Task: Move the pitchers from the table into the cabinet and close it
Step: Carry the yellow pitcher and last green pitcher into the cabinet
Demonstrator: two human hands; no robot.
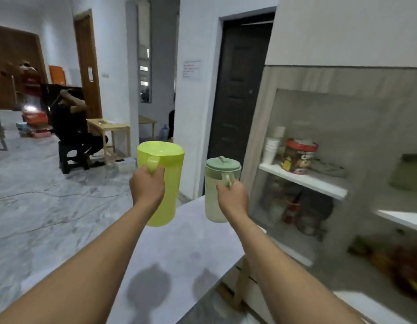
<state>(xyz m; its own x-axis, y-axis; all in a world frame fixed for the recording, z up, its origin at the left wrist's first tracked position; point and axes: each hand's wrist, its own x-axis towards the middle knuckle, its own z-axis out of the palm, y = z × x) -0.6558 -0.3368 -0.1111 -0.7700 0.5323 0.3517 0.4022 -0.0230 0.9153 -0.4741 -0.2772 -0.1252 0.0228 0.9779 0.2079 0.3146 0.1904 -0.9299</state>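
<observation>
Both pitchers are off the table [179, 260] and in the air, so the step in hand looks like the carry toward the cabinet [303, 146]; nothing is stowed yet and the closing is still to come.

Nearest, two bare forearms run up from 7 and 5 o'clock, fairly straight and about level with each other, above the table's pale top. Two soft shadows lie on that top just under them.

The left hand [147, 187], near the centre, is closed in a fist round the handle of the yellow pitcher [164, 183], knuckles up. That pitcher hangs upright, with its rim open at the top.

The right hand [233, 197], just toward 3 o'clock, is wrapped the same way round the handle of the pale pitcher [215, 190], which carries a green lid [222, 166] and also hangs upright. The two pitchers are near each other but apart.

Farther off at 3 o'clock the cabinet stands open, its upper shelf [305, 181] holding stacked cups [271, 147] and a tub [298, 157], with cluttered, blurred things below. I cannot make out its door.

The next move calls for a swing to 3 o'clock, finding bare shelf room, and setting each pitcher down upright without knocking the cups.
</observation>
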